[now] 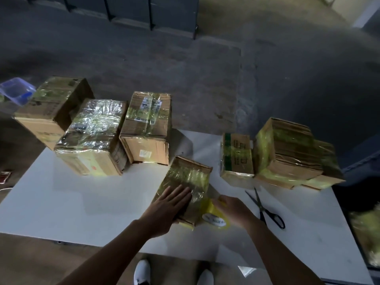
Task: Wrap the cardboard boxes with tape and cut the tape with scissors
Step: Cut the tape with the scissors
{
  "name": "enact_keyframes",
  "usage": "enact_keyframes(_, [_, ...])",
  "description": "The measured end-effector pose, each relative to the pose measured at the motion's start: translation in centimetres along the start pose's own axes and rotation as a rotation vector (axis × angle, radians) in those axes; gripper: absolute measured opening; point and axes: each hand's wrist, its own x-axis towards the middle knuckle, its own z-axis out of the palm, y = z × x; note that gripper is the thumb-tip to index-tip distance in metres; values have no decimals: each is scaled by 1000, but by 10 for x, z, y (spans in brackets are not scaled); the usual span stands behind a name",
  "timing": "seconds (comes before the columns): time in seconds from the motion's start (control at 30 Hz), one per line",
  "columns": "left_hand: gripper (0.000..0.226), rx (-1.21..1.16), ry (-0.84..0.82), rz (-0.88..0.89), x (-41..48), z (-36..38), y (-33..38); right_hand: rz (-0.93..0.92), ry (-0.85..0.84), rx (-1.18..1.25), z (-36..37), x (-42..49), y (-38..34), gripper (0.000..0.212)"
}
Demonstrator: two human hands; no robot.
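My left hand [170, 204] lies flat, fingers straight, pressing the glossy taped top of the small cardboard box [186, 182] on the white bench [82, 202]. My right hand [234, 208] has its grip curled round the yellow tape roll [213, 218], against the box's right edge. The scissors [265, 208] lie just right, blades parted. Behind stand crinkled, film-wrapped boxes [92, 136].

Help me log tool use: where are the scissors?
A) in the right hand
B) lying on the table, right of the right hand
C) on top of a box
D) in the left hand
B: the scissors lie untouched on the white table, to the right of the right hand, which grips the tape roll.
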Motion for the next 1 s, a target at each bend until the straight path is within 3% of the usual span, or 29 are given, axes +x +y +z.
enact_keyframes(0.1, [95, 26, -41, -3, 5, -9, -10, 13, -46, 32, -1, -9, 3, 45])
enact_keyframes(0.23, [95, 107, -100, -148, 11, -21, -9, -1, -95, -4, 7, -11, -4, 59])
enact_keyframes(0.37, [95, 78, -205, -280, 25, -29, 25, 15, -128, 54, 8, -13, -4, 50])
enact_keyframes(0.43, [97, 30, -176, -347, 32, -30, 40, 10, -105, 63, 4, -16, 1, 51])
enact_keyframes(0.57, [85, 59, -107, -412, 35, -26, 48, 104, 106, 22, -11, -18, 25, 43])
enact_keyframes(0.83, [86, -299, 37, -307, 24, -21, 16, 214, 298, -200, -21, -25, 79, 19])
enact_keyframes(0.93, [80, -313, 50, -312, 25, -25, 19, 340, 341, -365, -23, -26, 91, 29])
enact_keyframes(1.0, [61, -351, 126, -338, 29, -31, 26, 430, 324, -410, -24, -28, 102, 35])
